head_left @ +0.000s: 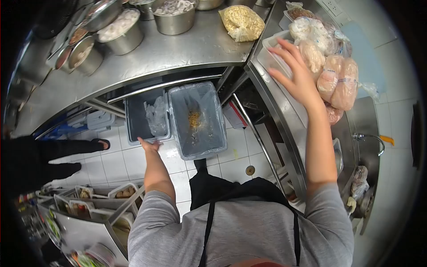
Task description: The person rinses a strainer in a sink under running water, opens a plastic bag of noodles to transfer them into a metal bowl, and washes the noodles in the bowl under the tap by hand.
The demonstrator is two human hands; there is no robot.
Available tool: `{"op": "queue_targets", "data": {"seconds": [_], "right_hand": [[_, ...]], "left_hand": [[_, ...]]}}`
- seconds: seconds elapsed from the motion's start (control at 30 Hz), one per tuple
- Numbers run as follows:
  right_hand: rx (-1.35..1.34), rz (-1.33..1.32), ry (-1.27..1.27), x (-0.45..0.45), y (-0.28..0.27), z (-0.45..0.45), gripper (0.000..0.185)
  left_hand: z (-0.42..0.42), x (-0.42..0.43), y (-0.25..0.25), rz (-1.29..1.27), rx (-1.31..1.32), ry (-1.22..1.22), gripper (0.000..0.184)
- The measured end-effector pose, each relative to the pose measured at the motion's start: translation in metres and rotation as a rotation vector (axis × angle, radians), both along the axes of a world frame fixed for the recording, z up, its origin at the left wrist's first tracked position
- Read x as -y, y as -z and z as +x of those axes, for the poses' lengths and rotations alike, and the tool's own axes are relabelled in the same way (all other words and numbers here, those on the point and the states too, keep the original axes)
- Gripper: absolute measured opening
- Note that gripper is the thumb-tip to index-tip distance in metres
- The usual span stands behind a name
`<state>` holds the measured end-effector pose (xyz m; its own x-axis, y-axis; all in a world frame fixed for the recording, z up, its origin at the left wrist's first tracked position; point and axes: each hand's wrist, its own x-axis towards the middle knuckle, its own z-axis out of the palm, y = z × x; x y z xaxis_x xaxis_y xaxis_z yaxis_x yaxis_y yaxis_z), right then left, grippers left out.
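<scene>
Grey short-sleeved shirt cloth [249, 231] lies nearest the camera, crossed by black apron straps [207, 231]. Taking the view's middle as the clock's centre, the right hand [300, 82] is at two o'clock, its fingers spread and seemingly holding nothing, over a translucent rectangular plastic tub [266, 54]; contact cannot be told. The left hand [150, 144], between eight and nine o'clock, is also unclenched, beside the near edge of a small dark-grey plastic bin [135, 116]; whether it touches the rim is unclear.

The step looks like a two-sided reach, with neither side gripping yet. Taking hold of the tub would call for fingers closed on its rim, away from the pink meat in transparent wrapping [344, 91] just beyond, at two o'clock.

Crumpled transparent plastic [155, 116] lies in the small bin. Just beside it, a larger grey bin with a transparent liner [213, 133] holds yellow-orange scraps [194, 120]. At eleven o'clock, a round steel pot [175, 21] on the counter is filled with pale pieces; a knotted bag of yellow bits [242, 23] sits near twelve.
</scene>
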<state>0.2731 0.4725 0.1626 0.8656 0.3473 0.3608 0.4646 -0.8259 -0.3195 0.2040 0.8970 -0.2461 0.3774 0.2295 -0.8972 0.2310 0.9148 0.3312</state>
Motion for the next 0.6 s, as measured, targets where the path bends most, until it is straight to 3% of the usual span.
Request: {"op": "queue_targets", "data": {"seconds": [0.07,0.17,0.23,0.3,0.37,0.43,0.5,0.6], "right_hand": [[0.034,-0.064,-0.007,-0.013,0.021,0.057,0.047],[0.027,-0.164,0.104,-0.022,0.055,0.124,0.050],[0.023,-0.226,0.202,-0.026,0.073,0.157,0.052],[-0.132,-0.333,0.358,-0.026,0.091,0.177,0.052],[-0.137,-0.379,0.381,-0.028,0.099,0.187,0.050],[-0.130,-0.412,0.388,-0.033,0.103,0.200,0.049],[-0.129,-0.384,0.427,-0.023,0.105,0.214,0.034],[0.103,-0.267,0.409,-0.007,0.072,0.244,0.027]], "left_hand": [[0.044,-0.010,0.002,-0.021,0.088,0.077,0.095],[0.059,-0.021,0.005,-0.026,-0.102,-0.001,0.096],[0.061,-0.014,0.019,0.165,0.167,-0.020,0.098],[0.079,-0.020,0.027,0.054,0.206,-0.099,0.098],[0.096,-0.030,0.019,0.125,0.311,0.166,0.097],[0.111,-0.021,-0.020,0.344,0.193,0.354,0.094],[0.104,-0.015,-0.037,0.427,0.184,0.354,0.088],[0.066,-0.014,-0.028,0.509,0.221,0.506,0.076]]}}
